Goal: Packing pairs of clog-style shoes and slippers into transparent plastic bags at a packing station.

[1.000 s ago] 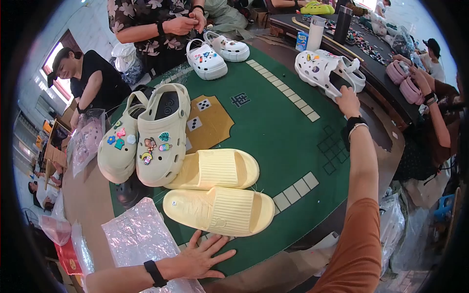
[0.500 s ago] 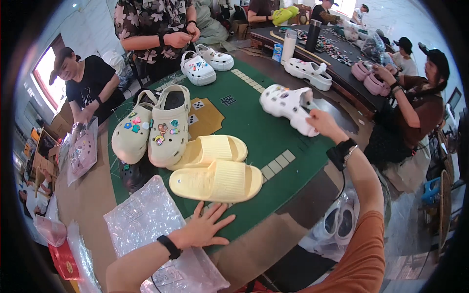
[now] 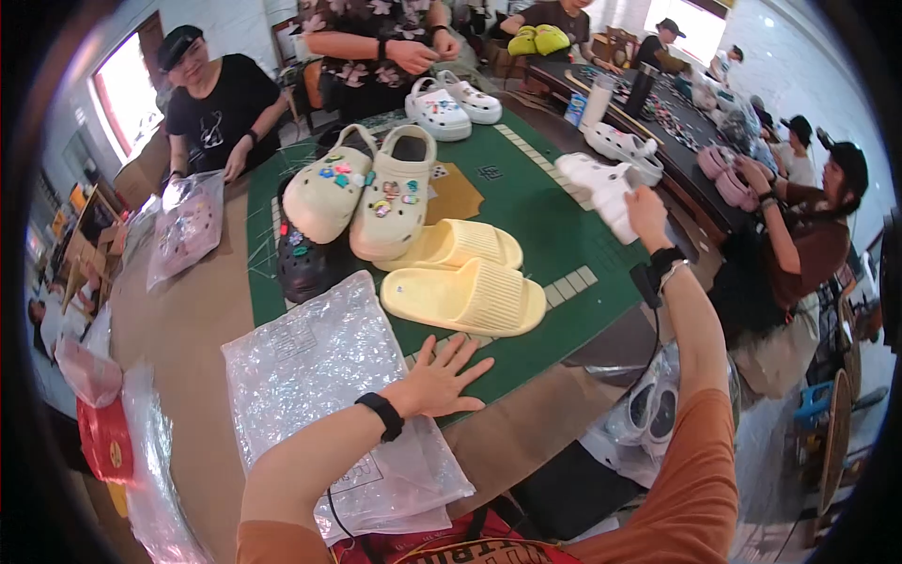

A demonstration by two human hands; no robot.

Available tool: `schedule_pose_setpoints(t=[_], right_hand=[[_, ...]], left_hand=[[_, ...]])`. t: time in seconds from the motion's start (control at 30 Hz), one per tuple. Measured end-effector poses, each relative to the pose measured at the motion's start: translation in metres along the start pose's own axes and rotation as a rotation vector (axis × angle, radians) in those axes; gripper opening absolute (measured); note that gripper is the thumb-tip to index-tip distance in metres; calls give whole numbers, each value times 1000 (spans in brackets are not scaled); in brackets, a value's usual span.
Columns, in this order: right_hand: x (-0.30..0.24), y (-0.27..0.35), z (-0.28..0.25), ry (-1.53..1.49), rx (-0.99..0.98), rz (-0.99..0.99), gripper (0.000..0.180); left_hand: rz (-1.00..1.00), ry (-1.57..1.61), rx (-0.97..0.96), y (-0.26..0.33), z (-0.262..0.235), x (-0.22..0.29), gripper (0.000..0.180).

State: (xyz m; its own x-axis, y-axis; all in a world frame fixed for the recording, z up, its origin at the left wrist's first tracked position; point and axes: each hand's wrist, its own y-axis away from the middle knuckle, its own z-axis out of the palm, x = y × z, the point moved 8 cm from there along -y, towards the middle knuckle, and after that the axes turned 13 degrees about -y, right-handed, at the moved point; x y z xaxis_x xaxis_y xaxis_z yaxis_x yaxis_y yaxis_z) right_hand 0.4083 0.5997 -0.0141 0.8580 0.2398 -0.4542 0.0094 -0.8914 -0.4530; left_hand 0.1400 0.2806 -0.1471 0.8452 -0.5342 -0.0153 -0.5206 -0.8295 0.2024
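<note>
My right hand (image 3: 646,214) is closed on the heel end of a white clog (image 3: 598,193) over the right side of the green mat (image 3: 573,235). My left hand (image 3: 443,376) lies flat with spread fingers near the mat's front edge. Just beyond it is a pair of pale yellow slides, the front slide (image 3: 465,296) overlapping the rear slide (image 3: 456,244). Behind them stand two beige clogs with colourful charms, a left one (image 3: 324,202) and a right one (image 3: 393,211). A black clog (image 3: 305,263) is partly hidden under them.
A clear zip bag (image 3: 310,376) lies under my left forearm. White clogs (image 3: 442,113) stand at the back; another white clog (image 3: 620,150) is beyond my right hand. Bagged white shoes (image 3: 648,414) lie at lower right. Co-workers handle a bagged pink clog (image 3: 188,226) and pink clogs (image 3: 723,174).
The view has shifted, moving the mat and shoes rightward and up in the picture. My right hand still grips the white clog, which has turned somewhat. My left hand stays flat.
</note>
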Motion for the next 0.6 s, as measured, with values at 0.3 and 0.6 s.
schedule_pose_setpoints(t=[0.3,0.6], right_hand=[[-103,10,148,-415,-752,-314,54],[-334,77,132,-494,-516,-790,67]], left_hand=[[-28,33,55,0,1,-3,71],[-5,26,3,-1,1,-5,71]])
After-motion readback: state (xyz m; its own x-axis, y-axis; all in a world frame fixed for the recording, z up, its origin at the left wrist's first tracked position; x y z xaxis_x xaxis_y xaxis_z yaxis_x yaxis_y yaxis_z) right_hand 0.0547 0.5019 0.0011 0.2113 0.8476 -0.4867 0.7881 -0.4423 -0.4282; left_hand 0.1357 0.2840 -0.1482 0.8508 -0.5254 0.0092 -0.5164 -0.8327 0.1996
